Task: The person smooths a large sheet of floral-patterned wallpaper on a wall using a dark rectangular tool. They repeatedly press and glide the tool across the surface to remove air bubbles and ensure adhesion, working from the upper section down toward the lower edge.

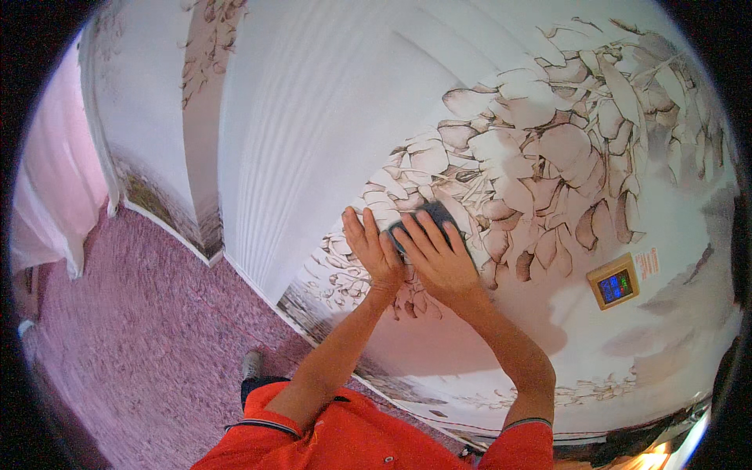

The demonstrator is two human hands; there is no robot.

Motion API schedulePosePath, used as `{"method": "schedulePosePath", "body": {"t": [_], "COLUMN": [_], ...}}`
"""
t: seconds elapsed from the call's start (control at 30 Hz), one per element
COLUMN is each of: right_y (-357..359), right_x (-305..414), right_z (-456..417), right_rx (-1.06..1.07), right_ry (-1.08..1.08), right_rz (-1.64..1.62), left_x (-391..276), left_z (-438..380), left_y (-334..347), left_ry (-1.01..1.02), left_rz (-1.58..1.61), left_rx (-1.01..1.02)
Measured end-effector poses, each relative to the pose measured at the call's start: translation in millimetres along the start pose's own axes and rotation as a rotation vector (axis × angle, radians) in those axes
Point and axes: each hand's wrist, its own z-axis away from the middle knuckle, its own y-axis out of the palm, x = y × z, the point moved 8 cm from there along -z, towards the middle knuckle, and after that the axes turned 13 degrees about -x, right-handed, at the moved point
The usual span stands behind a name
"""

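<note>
Pressed flat over a dark grey cloth or pad [437, 212], my right hand [439, 258] holds it against a wall covering [346, 117] printed with a brown-and-cream petal or leaf design. The pad shows past the fingertips and between the fingers; the rest of it lies under the palm. Just left of it, my left hand [373, 249] lies against the same printed surface with its fingers extended. Its thumb side is close to the pad's edge; whether they touch I cannot tell. Both forearms reach up from red sleeves.
A small gold-framed panel [613, 282] with a lit display sits on the wall to the right, beside a label with writing. Pink carpet [153, 311] meets the white skirting [329, 352] on the left. A pale curtain [59, 158] hangs at far left, past a wall corner.
</note>
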Motion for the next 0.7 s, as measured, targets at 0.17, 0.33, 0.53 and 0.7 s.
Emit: {"method": "schedulePosePath", "body": {"t": [0.17,0.33,0.53,0.7], "right_y": [10,17,-20,-32], "right_x": [3,0,-11,-11], "right_z": [-70,-50,49,72], "right_rx": [-0.067,-0.092,0.023,0.007], "right_ry": [0.022,-0.006,0.091,0.111], "right_rz": [0.000,0.043,0.083,0.177], "left_x": [7,5,-6,-5], "left_z": [3,-4,-7,-9], "left_y": [5,5,6,3], "left_ry": [0.039,0.058,-0.008,-0.012], "left_rz": [0.019,0.011,-0.038,-0.023], "left_rx": [-0.064,-0.018,0.058,0.039]}}
